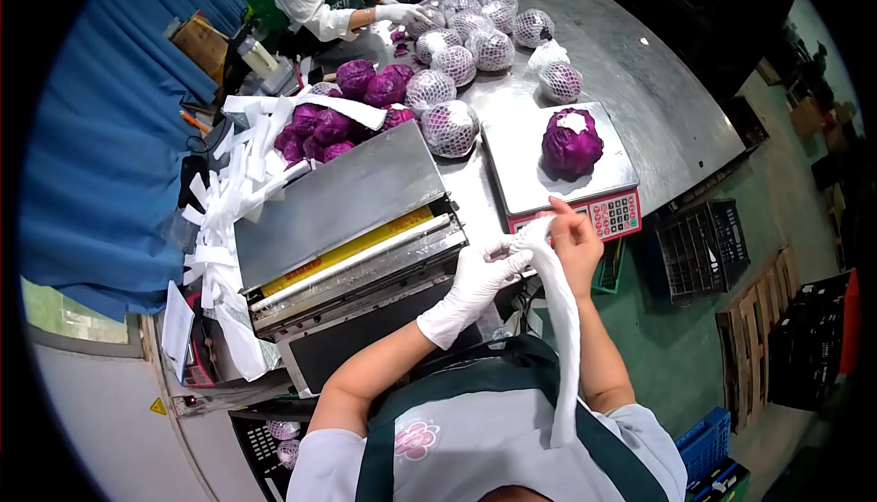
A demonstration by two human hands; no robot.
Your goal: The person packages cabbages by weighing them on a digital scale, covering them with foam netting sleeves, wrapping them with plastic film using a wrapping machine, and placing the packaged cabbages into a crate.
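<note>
My left hand (480, 283), in a white glove, pinches one end of a long white foam net sleeve (564, 347). Bare, my right hand (574, 242) has its fingers closed on the same end. From both hands the sleeve hangs down over the apron. Just beyond them, an unwrapped purple cabbage (572, 142) sits on the metal plate of a red-edged scale (621, 169). To the left of my hands stands a wrapping machine (338, 210) with a slanted metal lid.
Net-wrapped cabbages (450, 128) and bare purple cabbages (356, 79) crowd the metal table (658, 91). White foam sleeves (219, 210) pile up at the left. A co-worker's gloved hand (402, 14) touches cabbages at the far side. Crates (703, 251) and a pallet (754, 338) stand right.
</note>
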